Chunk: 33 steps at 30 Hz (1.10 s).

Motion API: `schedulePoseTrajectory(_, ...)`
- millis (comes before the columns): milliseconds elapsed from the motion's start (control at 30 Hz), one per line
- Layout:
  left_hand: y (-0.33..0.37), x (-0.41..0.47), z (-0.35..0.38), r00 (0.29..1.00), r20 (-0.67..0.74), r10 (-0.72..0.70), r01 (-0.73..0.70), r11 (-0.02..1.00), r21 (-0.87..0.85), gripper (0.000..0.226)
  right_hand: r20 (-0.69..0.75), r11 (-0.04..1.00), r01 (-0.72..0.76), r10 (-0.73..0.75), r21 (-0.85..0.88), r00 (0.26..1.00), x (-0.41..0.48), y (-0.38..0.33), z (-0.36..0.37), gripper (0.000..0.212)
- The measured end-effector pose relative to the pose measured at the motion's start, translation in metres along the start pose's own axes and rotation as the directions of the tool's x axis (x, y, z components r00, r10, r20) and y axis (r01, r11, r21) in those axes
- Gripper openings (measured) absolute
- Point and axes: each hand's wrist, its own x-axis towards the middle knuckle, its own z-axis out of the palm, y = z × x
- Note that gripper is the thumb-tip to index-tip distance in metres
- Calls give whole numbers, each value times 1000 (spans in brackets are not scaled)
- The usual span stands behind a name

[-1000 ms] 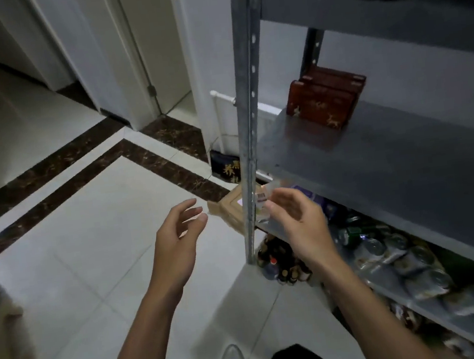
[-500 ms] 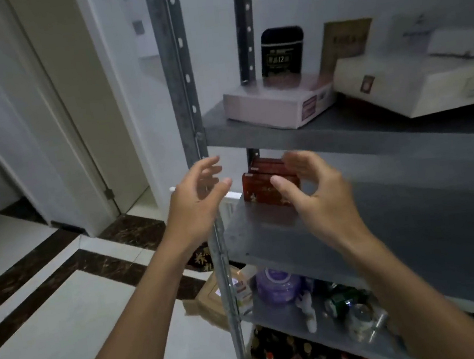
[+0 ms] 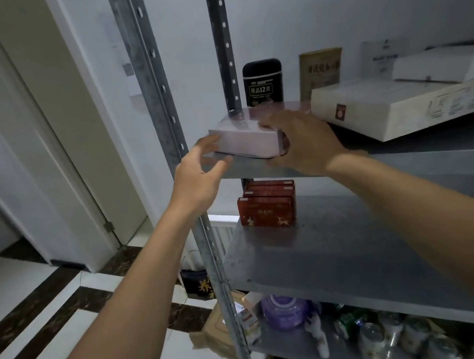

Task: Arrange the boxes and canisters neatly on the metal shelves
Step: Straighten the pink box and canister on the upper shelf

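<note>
Shelves of grey metal against a white wall, tiled floor left — right hand grips the pink box by its right end at the upper shelf's left edge; left hand, fingers spread, perhaps touches it

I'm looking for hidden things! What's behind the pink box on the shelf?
A black canister stands behind the pink box; its bottom edge is hidden by the box. The right hand covers the box's right end, so what sits just behind there cannot be seen.
</note>
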Motion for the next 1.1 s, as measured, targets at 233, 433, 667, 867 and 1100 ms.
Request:
schedulePoseTrajectory(233,1,9,-8,1000,-10,28,-28,998,-56,45,-161,986,75,-51,149,986,0,8,8,67)
schedulePoseTrajectory(433,-1,10,-12,999,-16,36,-37,998,-54,57,-288,864,63,96,499,953,16,-1,-9,58)
schedulePoseTrajectory(667,7,21,-14,1000,-20,2,-5,993,-121,77,-310,783,91,134,615,941,25,-16,-28,55)
schedulePoseTrajectory(867,17,29,-9,995,-51,-80,66,971,-230,102,-370,654,168,184,738,911,29,-33,-50,56)
schedulePoseTrajectory(1100,27,40,3,995,-84,-52,4,870,-493,74,-360,510,178,283,842,889,31,-41,-63,63)
